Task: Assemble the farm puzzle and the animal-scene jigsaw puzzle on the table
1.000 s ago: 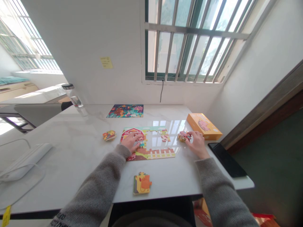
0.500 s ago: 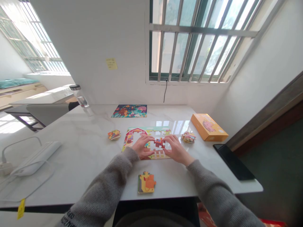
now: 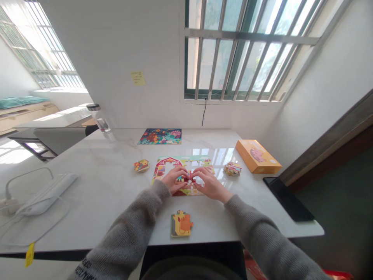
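A partly assembled farm jigsaw puzzle [image 3: 169, 161], with a red barn at its upper left, lies on the white table. Over its middle, my left hand [image 3: 175, 179] and my right hand [image 3: 212, 184] face each other, fingers curled. Between their fingertips is a red puzzle piece [image 3: 190, 180], gripped from both sides and partly covered. Whether it lies flat in the gap or is slightly raised, I cannot tell. A stack of loose pieces [image 3: 232, 168] sits right of the puzzle, another pile of pieces [image 3: 141, 165] to its left. Nearest me is an orange and yellow stack of pieces [image 3: 181, 224].
A colourful picture sheet [image 3: 160, 136] lies at the back. On the right are an orange box [image 3: 258, 156] and a black phone [image 3: 287, 198]. A water bottle [image 3: 99, 118] stands at the back left; a white power strip [image 3: 48, 194] with cables lies at the left.
My right hand left the right-hand stack and came over the puzzle with a red piece. My left hand moved right to meet it, and both hands drew closer around the piece.
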A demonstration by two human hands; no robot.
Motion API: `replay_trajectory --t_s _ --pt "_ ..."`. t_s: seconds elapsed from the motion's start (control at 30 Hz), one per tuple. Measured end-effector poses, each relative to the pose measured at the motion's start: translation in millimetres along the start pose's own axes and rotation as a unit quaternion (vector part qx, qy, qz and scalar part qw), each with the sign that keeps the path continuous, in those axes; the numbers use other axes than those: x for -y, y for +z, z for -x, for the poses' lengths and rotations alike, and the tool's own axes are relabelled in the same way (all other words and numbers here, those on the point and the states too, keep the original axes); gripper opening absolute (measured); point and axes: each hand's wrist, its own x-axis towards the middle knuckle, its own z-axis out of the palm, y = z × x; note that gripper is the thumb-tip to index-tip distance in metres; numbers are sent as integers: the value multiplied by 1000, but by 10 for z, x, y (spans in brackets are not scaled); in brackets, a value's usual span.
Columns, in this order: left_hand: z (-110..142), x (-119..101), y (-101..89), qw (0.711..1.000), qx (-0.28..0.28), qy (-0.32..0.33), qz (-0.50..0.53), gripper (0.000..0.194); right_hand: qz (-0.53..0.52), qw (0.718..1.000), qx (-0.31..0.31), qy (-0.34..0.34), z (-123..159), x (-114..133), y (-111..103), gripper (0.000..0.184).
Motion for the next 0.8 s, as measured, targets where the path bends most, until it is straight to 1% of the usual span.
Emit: replay_trajectory --t_s 0.1,0.13,0.2,0.27,0.33,0.4,0.47,0.53,0.6,0.67,0.8 --pt "80 104 -46 1000 -15 -5 2 15 -11 1000 22 -16 -121 10 32 24" --pt "117 152 -65 1000 -19 -9 -1 19 -14 999 29 -19 -171 11 53 24" --pt "198 256 -120 999 -31 -27 -22 33 -12 999 36 -22 -275 0 107 24" --pt "280 361 -205 995 -56 -65 -57 44 -2 999 36 -18 -371 -33 171 22" --pt "356 461 -312 983 -92 -123 -102 44 5 1000 30 -7 -448 -81 232 19" --pt "423 558 -417 966 -107 -186 -147 42 12 1000 27 6 -502 -128 283 18" --pt "480 649 -492 951 -91 -233 -180 40 19 999 31 16 -541 -157 326 19" --pt "525 727 -526 944 -55 -260 -196 40 27 999 41 21 -582 -166 370 19" --pt "553 780 -524 942 -15 -266 -203 42 37 998 49 24 -635 -162 424 19" --pt "565 806 -502 942 8 -261 -211 41 53 996 58 34 -705 -154 490 18" --pt "562 827 -452 937 6 -261 -231 36 91 991 78 62 -858 -138 631 19"
